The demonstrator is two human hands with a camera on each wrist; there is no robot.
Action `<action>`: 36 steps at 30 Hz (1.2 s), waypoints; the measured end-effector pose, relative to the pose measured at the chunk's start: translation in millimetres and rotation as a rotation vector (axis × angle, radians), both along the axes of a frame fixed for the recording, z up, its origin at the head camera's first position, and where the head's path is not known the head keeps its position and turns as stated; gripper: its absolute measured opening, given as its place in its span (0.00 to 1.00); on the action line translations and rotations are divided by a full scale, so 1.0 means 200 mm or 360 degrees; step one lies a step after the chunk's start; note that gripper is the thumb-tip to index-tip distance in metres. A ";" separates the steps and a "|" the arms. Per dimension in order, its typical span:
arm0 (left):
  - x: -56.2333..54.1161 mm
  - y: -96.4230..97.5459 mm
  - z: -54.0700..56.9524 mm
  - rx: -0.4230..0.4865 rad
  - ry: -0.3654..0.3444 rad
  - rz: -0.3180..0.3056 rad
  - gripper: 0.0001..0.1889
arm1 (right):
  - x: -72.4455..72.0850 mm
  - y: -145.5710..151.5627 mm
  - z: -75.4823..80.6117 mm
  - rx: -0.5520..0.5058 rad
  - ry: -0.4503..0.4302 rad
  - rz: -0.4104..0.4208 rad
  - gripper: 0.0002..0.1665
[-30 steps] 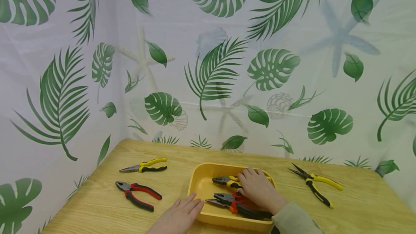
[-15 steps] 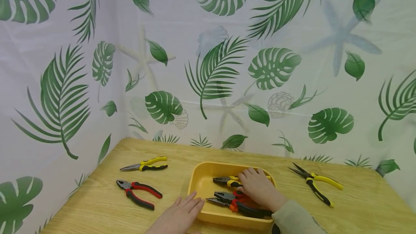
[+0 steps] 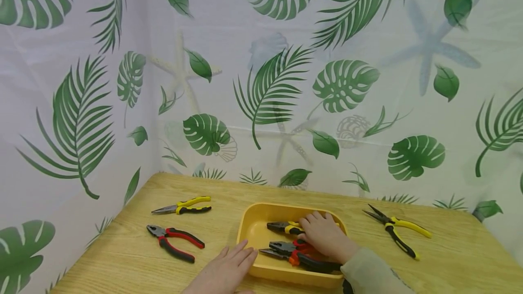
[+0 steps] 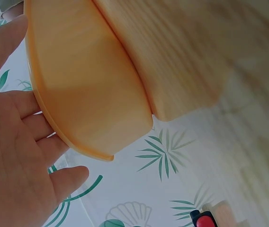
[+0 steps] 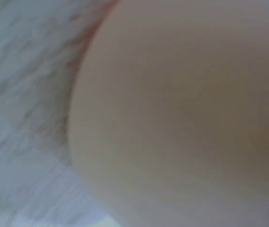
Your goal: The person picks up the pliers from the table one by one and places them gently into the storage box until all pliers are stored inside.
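Note:
A yellow plastic bin [image 3: 255,235] stands on the table with several pliers inside. My left hand [image 3: 222,269] rests its nearly straight fingers over the bin's left front rim; in the left wrist view the fingertips pass behind the bin wall [image 4: 87,85]. Over the far right of the bin, my right hand [image 3: 324,236] grips yellow-and-black pliers [image 3: 279,227], covering most of their handles. In front of them lie red-and-black pliers [image 3: 282,246] and long-nose pliers [image 3: 273,253], partly overlapping. Blurred skin fills most of the right wrist view.
Left of the bin lie yellow-handled long-nose pliers [image 3: 181,206] and red-handled pliers [image 3: 175,242]. Opened yellow-and-black long-nose pliers [image 3: 392,228] lie to the right. A leaf-printed cloth [image 3: 261,103] hangs behind the wooden table [image 3: 122,262].

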State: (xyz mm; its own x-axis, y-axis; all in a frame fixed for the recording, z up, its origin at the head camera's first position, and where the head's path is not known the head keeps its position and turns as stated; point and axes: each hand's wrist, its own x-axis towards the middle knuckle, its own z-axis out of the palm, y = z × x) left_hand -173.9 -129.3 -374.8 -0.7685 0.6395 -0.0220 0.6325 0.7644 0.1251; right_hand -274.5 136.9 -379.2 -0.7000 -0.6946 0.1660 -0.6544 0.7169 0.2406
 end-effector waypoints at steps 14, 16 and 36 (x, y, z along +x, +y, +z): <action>0.00 0.00 0.00 0.0007 0.0023 -0.0008 0.39 | 0.01 -0.02 0.00 -0.0003 -0.0282 -0.0141 0.22; 0.00 0.00 -0.01 0.0008 0.0026 -0.0009 0.39 | 0.00 -0.02 0.00 -0.0012 -0.0295 -0.0146 0.23; 0.00 -0.01 0.00 0.0007 0.0056 -0.0026 0.39 | 0.00 -0.02 0.02 -0.0059 -0.0549 -0.0164 0.21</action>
State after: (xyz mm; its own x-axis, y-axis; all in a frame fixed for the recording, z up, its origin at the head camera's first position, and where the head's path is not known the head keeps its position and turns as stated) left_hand -173.1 -130.4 -374.8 -0.7582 0.6520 0.0074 0.6489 0.7534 0.1060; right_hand -273.6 132.8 -375.9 -0.7851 -0.6155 -0.0686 -0.6165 0.7873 -0.0094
